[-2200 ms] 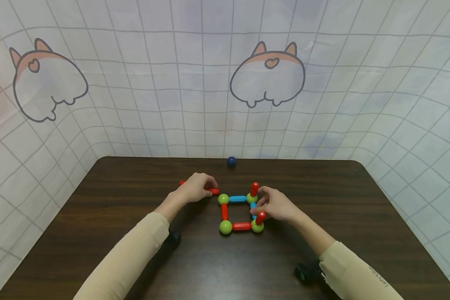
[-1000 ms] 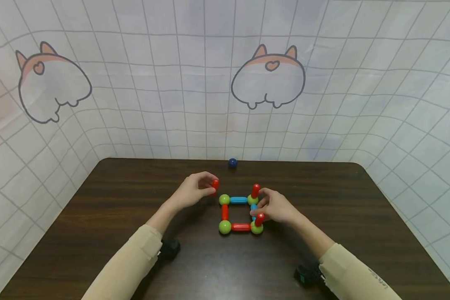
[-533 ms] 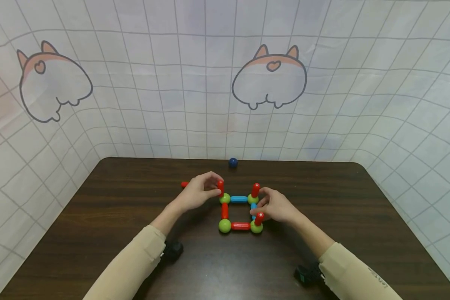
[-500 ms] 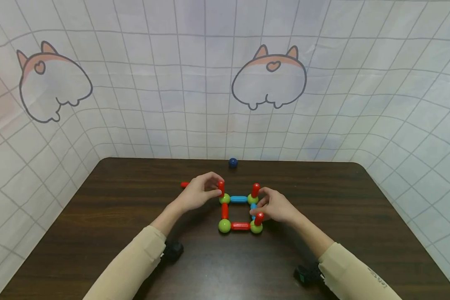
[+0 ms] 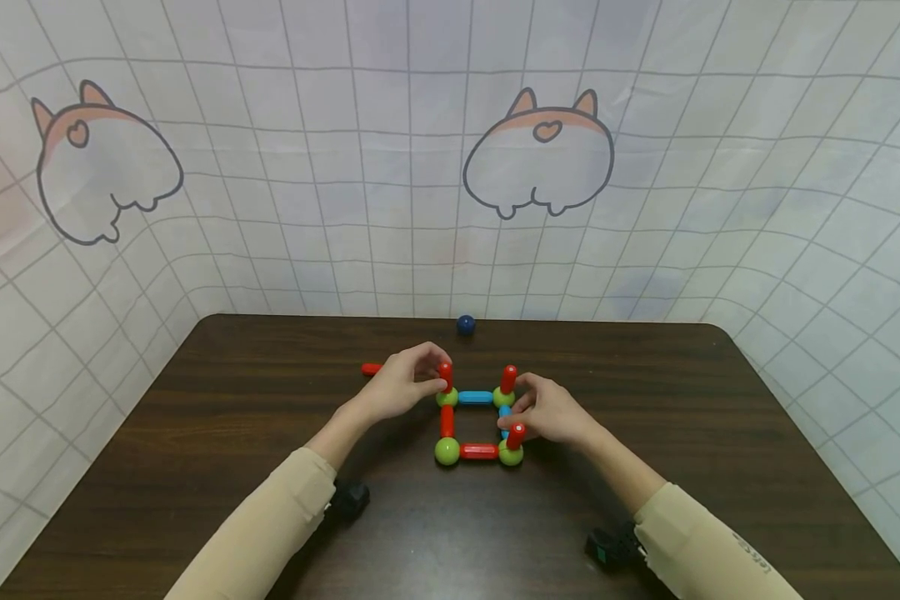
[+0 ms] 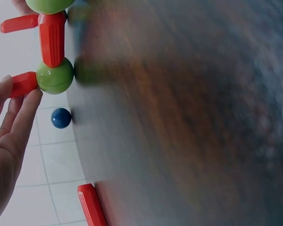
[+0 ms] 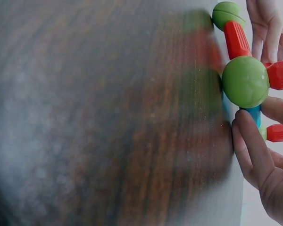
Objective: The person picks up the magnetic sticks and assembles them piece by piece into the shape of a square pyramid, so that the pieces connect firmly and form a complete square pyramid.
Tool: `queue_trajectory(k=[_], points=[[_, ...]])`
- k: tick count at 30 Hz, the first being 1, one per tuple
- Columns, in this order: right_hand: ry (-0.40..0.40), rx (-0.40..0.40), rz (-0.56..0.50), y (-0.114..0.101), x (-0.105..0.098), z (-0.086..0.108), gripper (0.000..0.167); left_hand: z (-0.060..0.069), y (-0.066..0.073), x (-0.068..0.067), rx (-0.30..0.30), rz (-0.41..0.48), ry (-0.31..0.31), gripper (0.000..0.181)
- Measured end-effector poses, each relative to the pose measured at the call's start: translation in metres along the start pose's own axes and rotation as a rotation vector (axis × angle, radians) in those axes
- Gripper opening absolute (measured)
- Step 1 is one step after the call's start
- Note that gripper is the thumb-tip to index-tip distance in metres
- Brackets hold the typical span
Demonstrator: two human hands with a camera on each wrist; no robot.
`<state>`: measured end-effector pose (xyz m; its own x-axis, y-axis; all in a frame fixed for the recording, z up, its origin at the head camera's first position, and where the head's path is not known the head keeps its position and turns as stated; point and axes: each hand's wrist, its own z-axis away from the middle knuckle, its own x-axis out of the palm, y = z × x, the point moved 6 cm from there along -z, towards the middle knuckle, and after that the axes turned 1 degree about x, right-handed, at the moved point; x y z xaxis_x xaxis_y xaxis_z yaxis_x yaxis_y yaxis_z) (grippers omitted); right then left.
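A square frame of green balls joined by red and blue magnetic rods lies on the table. My left hand (image 5: 399,385) pinches an upright red rod (image 6: 23,84) between thumb and fingers; its lower end meets the far-left green ball (image 6: 55,77). On the frame's right side, my right hand (image 5: 558,410) grips the blue rod (image 7: 253,114) that links the two right-hand balls. Red rods stand upright on the far-right ball (image 5: 503,398) and the near-right ball (image 7: 245,82). The near-left green ball (image 5: 447,452) bears no upright rod.
A loose red rod (image 5: 372,369) lies behind my left hand, partly hidden by it. At the table's back edge sits a dark blue ball (image 5: 466,325). The brown table (image 5: 435,533) meets a patterned white curtain (image 5: 420,250) behind and at both sides.
My left hand picked up a red rod lying left of the frame, turned it upright and brought it right onto the far-left ball. My right hand has stayed on the blue rod.
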<state>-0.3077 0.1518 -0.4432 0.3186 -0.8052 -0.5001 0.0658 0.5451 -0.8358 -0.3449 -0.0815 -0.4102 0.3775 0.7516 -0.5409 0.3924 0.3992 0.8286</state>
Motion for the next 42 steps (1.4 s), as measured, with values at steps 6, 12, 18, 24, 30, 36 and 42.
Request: queue_trajectory(k=[6, 12, 18, 24, 30, 36, 42], points=[[0.004, -0.005, 0.017, -0.002, -0.002, 0.000, 0.073, 0.000, 0.003, -0.001, 0.008, 0.001, -0.001, 0.028], [0.021, -0.003, 0.042, -0.002, -0.002, 0.000, 0.074, 0.000, 0.002, -0.001, 0.007, -0.012, -0.006, 0.029], [0.031, 0.012, 0.038, -0.001, -0.001, 0.000, 0.070, 0.001, 0.002, -0.002, 0.022, -0.009, -0.005, 0.034], [0.056, 0.034, -0.019, -0.001, -0.002, 0.002, 0.061, 0.002, 0.005, -0.006, 0.034, -0.003, 0.004, 0.040], [0.044, -0.003, -0.022, 0.001, -0.009, 0.004, 0.053, 0.004, 0.006, -0.010, 0.027, -0.005, -0.001, 0.042], [0.030, -0.158, 0.066, 0.001, -0.017, -0.003, 0.037, 0.006, 0.004, -0.016, 0.022, 0.001, 0.022, 0.038], [0.014, -0.148, 0.073, 0.003, -0.022, -0.004, 0.032, 0.007, 0.002, -0.021, 0.028, -0.009, 0.032, 0.038]])
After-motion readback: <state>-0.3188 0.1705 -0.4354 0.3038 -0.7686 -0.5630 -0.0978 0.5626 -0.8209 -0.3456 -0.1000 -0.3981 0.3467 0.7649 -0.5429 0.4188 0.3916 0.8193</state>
